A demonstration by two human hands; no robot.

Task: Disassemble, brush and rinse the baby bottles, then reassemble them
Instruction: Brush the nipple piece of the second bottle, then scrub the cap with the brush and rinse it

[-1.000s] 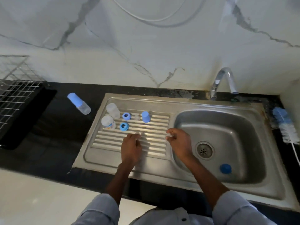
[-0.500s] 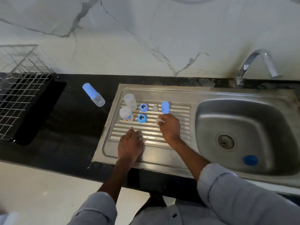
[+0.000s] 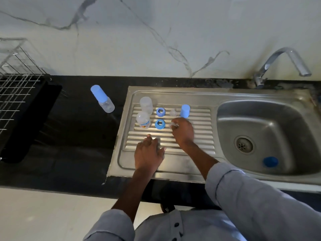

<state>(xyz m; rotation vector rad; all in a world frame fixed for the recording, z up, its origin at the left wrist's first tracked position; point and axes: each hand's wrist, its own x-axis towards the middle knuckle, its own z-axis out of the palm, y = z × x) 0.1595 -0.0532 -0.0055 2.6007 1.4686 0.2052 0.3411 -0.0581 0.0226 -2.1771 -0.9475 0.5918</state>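
Right hand [image 3: 183, 132] pinching small clear silicone teat [image 3: 173, 125] over ribbed steel drainboard [image 3: 199, 136], left hand [image 3: 149, 153] flat, fingers relaxed, beside blue threaded ring [image 3: 160, 124]

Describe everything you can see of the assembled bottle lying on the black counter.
The assembled baby bottle lies on its side on the black counter, left of the steel sink's drainboard and apart from it. It has a clear, plastic-looking body and an opaque light-blue cap, still fitted. The cap end points toward the wall, the base toward the counter's front edge. It looks empty. Neither hand touches it; only the counter does.
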